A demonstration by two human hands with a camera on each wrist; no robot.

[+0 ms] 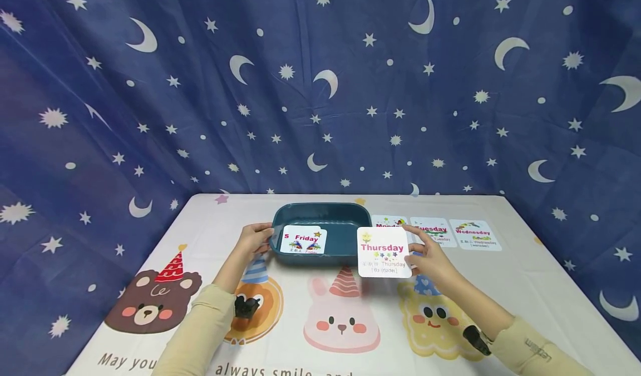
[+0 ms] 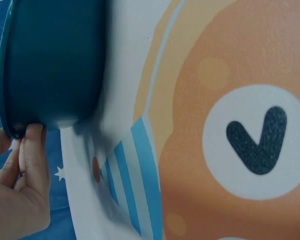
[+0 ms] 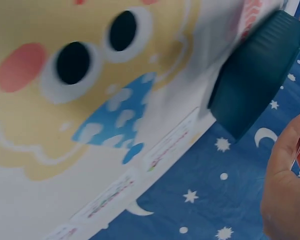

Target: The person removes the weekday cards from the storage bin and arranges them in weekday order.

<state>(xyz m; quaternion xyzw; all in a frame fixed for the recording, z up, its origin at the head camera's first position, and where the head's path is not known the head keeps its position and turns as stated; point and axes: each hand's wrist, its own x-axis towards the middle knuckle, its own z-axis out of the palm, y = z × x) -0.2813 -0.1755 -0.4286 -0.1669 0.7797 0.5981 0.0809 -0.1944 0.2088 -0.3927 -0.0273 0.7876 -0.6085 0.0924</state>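
My left hand (image 1: 252,240) pinches the left end of a dark teal tray (image 1: 320,213), thumb and fingers at its rim, as the left wrist view also shows. Inside the tray lies a Friday card (image 1: 306,239), overlapping another card mostly hidden beneath it. By its edge, my right hand (image 1: 434,258) holds a white Thursday card (image 1: 383,253), raised with its printed face toward the head camera. This card overlaps the tray's right front corner in the head view. Only a thin edge of it shows between the fingers of the right hand in the right wrist view.
Right of the tray, a Monday card (image 1: 389,220), a Tuesday card (image 1: 432,232) and a Wednesday card (image 1: 474,235) lie in a row. A white cloth with cartoon animals (image 1: 342,320) covers the table. Behind it hangs a blue curtain (image 1: 320,114) with moons and stars.
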